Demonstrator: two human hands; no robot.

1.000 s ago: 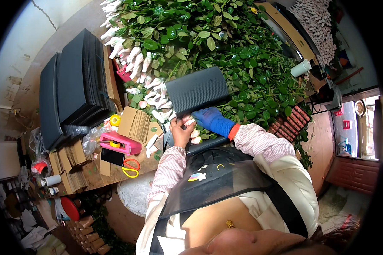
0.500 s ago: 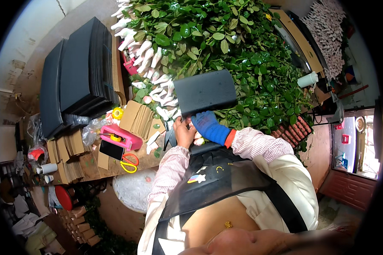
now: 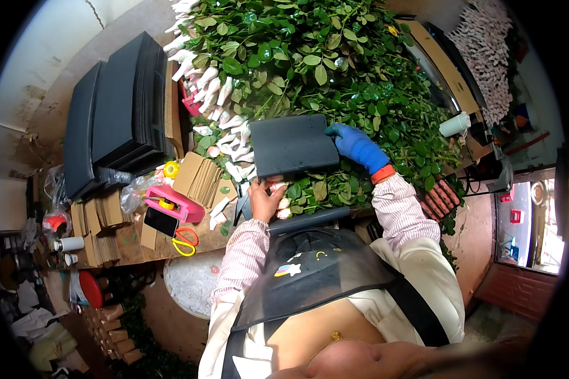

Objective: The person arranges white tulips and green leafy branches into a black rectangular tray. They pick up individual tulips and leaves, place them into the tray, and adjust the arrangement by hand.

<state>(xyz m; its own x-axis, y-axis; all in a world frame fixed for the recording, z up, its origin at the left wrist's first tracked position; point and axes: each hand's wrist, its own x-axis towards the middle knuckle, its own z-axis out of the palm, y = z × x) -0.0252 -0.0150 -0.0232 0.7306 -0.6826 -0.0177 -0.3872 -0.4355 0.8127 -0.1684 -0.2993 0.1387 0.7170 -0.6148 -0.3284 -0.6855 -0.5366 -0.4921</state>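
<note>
While the gloved right hand point(image 3: 358, 146) grips a black corrugated sheet point(image 3: 293, 145), the bare left hand point(image 3: 265, 199) clasps rose stems point(image 3: 283, 203) just below it

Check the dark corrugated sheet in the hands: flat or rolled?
Flat. The dark corrugated sheet lies spread over the stems, right hand on its edge, left hand below it.

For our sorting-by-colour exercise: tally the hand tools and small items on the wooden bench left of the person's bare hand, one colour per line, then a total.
Pink tape dispenser: 1
Orange-handled scissors: 1
Yellow tape roll: 1
Black phone: 1
Total: 4
The stacked brown card pieces overlap too much to count.
</note>
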